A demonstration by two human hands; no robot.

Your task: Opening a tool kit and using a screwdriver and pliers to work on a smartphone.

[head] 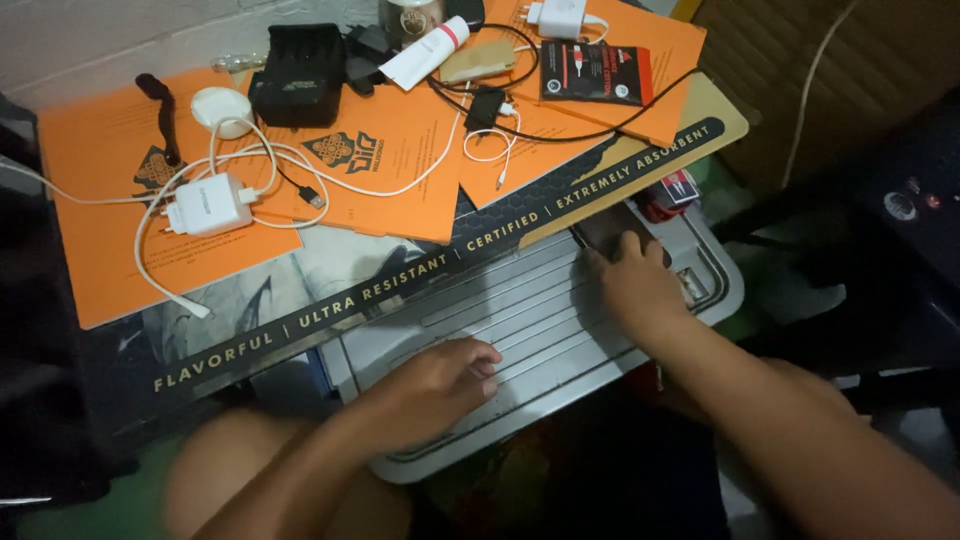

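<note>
A dim, cluttered corner seen from above: a grey ribbed plastic lid (pixel 540 330) lies low in the middle, and everything else is placed around it. Above the lid a dark mat with a printed border (pixel 300 320) overlaps its upper edge, and orange sheets (pixel 400 160) cover the surface beyond that. On the sheets, up and left of the lid, sit a white charger (pixel 207 205) with tangled white cables, a white round puck (pixel 221 108) and a black box (pixel 298 75); straight above the lid lie a white tube (pixel 424 53) and a black packet (pixel 596 73). Right of the lid the room falls into shadow and little can be made out. The lid's upper edge is hidden under the mat, and what lies below the lid is too dark to tell.

The left hand (pixel 435 380) rests on the lid's lower left part, fingers curled loosely, gripping nothing. The right hand (pixel 635 285) lies flat and open at the lid's upper right corner, its fingertips touching a dark flat object (pixel 610 225) that is too blurred to identify
</note>
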